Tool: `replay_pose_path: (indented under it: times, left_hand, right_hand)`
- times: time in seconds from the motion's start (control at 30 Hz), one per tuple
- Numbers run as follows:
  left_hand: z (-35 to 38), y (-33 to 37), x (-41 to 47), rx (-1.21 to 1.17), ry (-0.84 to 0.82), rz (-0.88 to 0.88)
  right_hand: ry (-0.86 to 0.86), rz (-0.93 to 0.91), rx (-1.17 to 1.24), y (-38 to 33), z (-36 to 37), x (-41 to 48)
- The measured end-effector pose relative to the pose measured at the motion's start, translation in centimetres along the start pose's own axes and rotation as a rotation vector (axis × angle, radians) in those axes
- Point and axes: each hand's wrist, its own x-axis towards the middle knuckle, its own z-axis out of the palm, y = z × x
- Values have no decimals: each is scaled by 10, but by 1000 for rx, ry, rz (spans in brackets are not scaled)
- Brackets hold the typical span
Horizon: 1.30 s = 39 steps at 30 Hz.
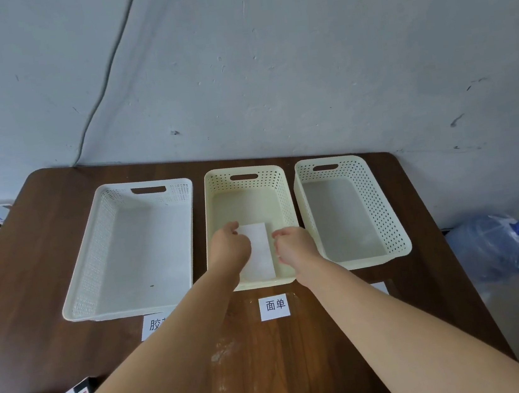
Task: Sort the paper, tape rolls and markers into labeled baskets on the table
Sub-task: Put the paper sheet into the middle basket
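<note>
Brown table (pixel 273 359); left hand (pixel 230 246) and right hand (pixel 294 244) loosely curled beside paper (pixel 259 252) in middle basket (pixel 243 173)

I see L basket (pixel 133 252) & R basket (pixel 349 214) empty inside; mid basket (pixel 248 197) crowded w/ both hands, paper (pixel 259 252).

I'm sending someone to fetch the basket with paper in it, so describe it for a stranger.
On the brown wooden table against the wall, three perforated plastic baskets stand in a row. Take the middle basket, behind the label reading 面单. It alone holds a white paper sheet; its neighbours look empty.
</note>
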Motion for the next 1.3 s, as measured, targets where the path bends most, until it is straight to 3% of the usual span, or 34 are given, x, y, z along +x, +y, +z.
replay_pose_path:
  times: [0.57, 0.93, 1.3]
  left_hand:
    - [-11, 30, -105, -266, 105, 161]
    - [8, 7, -182, -283, 169, 187]
    - [10, -48, -227, -291, 208, 116]
  right_hand:
    - [131, -309, 230, -3, -56, -109]
    - [62, -379, 219, 41, -95, -170]
    - [-146, -362, 130, 90, -89, -192]
